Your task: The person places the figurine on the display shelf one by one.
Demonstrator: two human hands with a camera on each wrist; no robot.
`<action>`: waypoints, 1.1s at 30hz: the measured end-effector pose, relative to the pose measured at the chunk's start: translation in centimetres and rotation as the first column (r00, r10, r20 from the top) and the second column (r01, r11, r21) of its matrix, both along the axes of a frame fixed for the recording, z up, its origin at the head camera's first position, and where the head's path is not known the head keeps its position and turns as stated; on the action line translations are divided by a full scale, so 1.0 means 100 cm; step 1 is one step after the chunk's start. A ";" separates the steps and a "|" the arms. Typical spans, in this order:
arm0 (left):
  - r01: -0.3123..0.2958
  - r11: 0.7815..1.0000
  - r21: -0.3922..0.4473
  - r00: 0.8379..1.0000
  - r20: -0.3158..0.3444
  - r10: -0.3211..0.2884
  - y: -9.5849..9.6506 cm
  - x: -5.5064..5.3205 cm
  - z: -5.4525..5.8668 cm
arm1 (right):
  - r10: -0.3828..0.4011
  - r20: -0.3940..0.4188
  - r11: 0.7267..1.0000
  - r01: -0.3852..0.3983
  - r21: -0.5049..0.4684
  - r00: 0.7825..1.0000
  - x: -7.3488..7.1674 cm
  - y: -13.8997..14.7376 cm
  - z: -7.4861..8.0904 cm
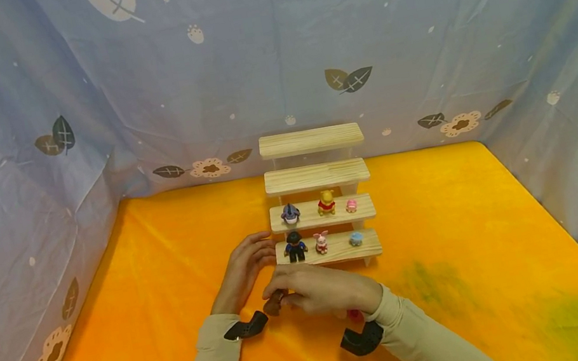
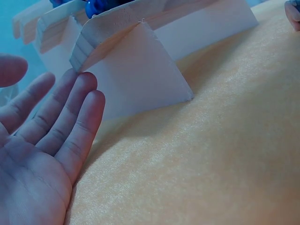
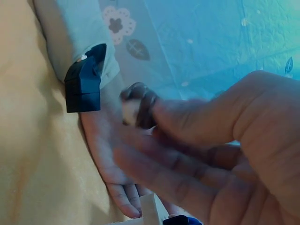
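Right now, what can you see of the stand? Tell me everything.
The stand looks wooden: four pale, grained steps rising toward the back, with plain pale side panels beneath. It is upright on the orange cloth. Small figures are on the two lower steps, three on each. Fingertips of the left hand seem to touch the lowest step's left end, though contact is hard to confirm.

The right fingers partly hide a blurred brown toy.
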State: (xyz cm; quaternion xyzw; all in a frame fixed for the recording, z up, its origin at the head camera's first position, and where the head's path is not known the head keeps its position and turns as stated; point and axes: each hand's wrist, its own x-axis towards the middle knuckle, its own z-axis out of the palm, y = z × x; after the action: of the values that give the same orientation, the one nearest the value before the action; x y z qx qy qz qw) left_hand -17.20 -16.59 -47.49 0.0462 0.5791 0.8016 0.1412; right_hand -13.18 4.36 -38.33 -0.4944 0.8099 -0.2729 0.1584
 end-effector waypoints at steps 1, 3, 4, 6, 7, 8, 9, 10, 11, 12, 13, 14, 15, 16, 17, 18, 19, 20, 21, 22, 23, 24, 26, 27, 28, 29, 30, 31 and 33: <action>0.000 1.000 0.006 1.000 -0.001 0.000 0.000 0.000 0.000 | -0.006 0.009 1.000 0.006 -0.016 1.000 0.000 0.000 0.000; 0.000 1.000 0.015 1.000 -0.005 0.000 0.000 0.000 0.000 | -0.019 0.036 0.999 0.021 -0.049 0.999 -0.001 0.000 0.001; 0.001 1.000 0.016 1.000 -0.006 0.000 0.000 0.000 0.000 | -0.024 0.048 0.998 0.027 -0.064 0.999 -0.001 0.000 0.001; 0.001 1.000 0.011 1.000 -0.008 -0.001 0.000 0.001 0.000 | -0.031 0.060 0.996 0.036 -0.083 0.998 -0.001 0.000 0.001; 0.002 1.000 0.008 1.000 -0.009 -0.001 0.000 0.001 0.000 | -0.032 0.059 0.995 0.037 -0.092 0.998 -0.001 0.000 0.002; 0.002 1.000 0.004 1.000 -0.009 -0.002 0.000 0.001 0.000 | -0.031 0.056 0.994 0.037 -0.103 0.998 -0.001 0.000 0.002; 0.002 1.000 -0.001 1.000 -0.010 -0.002 0.000 0.001 0.000 | -0.031 0.045 0.993 0.036 -0.112 0.999 -0.001 0.000 0.002; 0.002 1.000 -0.005 1.000 -0.011 -0.002 0.000 0.001 0.000 | -0.030 0.032 0.992 0.033 -0.124 0.999 -0.001 0.000 0.003; 0.002 1.000 -0.008 1.000 -0.011 -0.002 0.000 0.001 0.000 | -0.028 0.017 0.990 0.031 -0.136 0.999 -0.001 0.001 0.004; 0.002 1.000 -0.011 1.000 -0.011 -0.002 0.000 0.001 0.000 | -0.028 0.004 0.988 0.028 -0.151 1.000 -0.001 0.001 0.004; 0.000 1.000 -0.013 1.000 -0.010 0.000 0.000 0.001 0.001 | -0.028 -0.007 0.986 0.026 -0.164 1.000 -0.001 0.002 0.005; 0.000 1.000 -0.017 1.000 -0.009 0.000 0.000 0.001 0.000 | -0.031 -0.018 0.984 0.027 -0.174 0.999 -0.001 0.002 0.005; 0.001 1.000 -0.021 1.000 -0.012 -0.001 0.000 0.000 0.000 | -0.038 -0.027 0.983 0.032 -0.183 0.999 -0.001 0.003 0.006; -0.001 1.000 -0.019 1.000 -0.009 0.000 0.000 0.000 0.000 | -0.047 -0.029 0.981 0.041 -0.190 0.998 -0.001 0.003 0.006; -0.002 1.000 -0.017 1.000 -0.007 0.002 0.000 0.000 -0.001 | -0.059 -0.031 0.980 0.052 -0.192 0.998 -0.001 0.004 0.007; -0.004 1.000 -0.016 1.000 -0.004 0.003 0.000 -0.001 -0.001 | -0.071 -0.029 0.979 0.064 -0.194 0.997 -0.001 0.005 0.008; -0.004 1.000 -0.013 1.000 -0.001 0.004 0.000 -0.001 -0.002 | -0.084 -0.025 0.978 0.078 -0.195 0.996 -0.001 0.006 0.008; -0.004 1.000 -0.012 1.000 0.000 0.004 0.000 -0.001 -0.002 | -0.094 -0.023 0.976 0.088 -0.197 0.995 -0.002 0.007 0.009; -0.005 1.000 -0.012 1.000 0.001 0.005 0.000 -0.002 -0.002 | -0.102 -0.021 0.975 0.096 -0.200 0.995 -0.002 0.008 0.010; -0.006 1.000 -0.011 1.000 0.004 0.006 0.000 -0.002 -0.003 | -0.108 -0.018 0.973 0.102 -0.206 0.994 -0.002 0.010 0.012; -0.005 1.000 -0.017 1.000 0.002 0.005 0.000 -0.002 -0.003 | -0.109 -0.020 0.971 0.102 -0.214 0.994 -0.003 0.011 0.013; -0.005 1.000 -0.021 1.000 0.001 0.005 0.000 -0.002 -0.002 | -0.110 -0.022 0.969 0.102 -0.225 0.994 -0.003 0.012 0.014; -0.004 1.000 -0.030 1.000 -0.002 0.004 0.000 -0.002 -0.002 | -0.113 -0.034 0.962 0.101 -0.254 0.993 -0.004 0.014 0.016; -0.004 0.999 -0.034 1.000 -0.002 0.003 0.000 -0.002 -0.002 | -0.117 -0.036 0.958 0.104 -0.268 0.992 -0.004 0.015 0.017; -0.003 0.999 -0.038 1.000 -0.002 0.003 0.000 -0.001 -0.002 | -0.122 -0.035 0.953 0.107 -0.283 0.992 -0.004 0.016 0.018; -0.004 0.999 -0.039 1.000 0.001 0.004 0.000 -0.001 -0.002 | -0.128 -0.036 0.949 0.111 -0.296 0.991 -0.005 0.017 0.018; -0.004 0.999 -0.038 1.000 0.004 0.004 0.000 -0.001 -0.002 | -0.132 -0.038 0.944 0.114 -0.309 0.990 -0.005 0.017 0.019; -0.005 0.999 -0.038 1.000 0.006 0.005 0.000 -0.001 -0.002 | -0.138 -0.038 0.940 0.119 -0.320 0.990 -0.005 0.018 0.020; -0.007 0.999 -0.040 1.000 0.006 0.007 0.000 -0.001 -0.002 | -0.150 -0.025 0.932 0.133 -0.338 0.988 -0.005 0.020 0.021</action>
State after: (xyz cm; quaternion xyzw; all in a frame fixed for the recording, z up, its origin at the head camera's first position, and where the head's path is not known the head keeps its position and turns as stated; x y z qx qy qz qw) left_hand -17.33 -16.63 -47.67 0.0387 0.5947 0.7905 0.1412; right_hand -13.66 6.34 -36.21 -0.4613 0.7889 -0.4048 0.0312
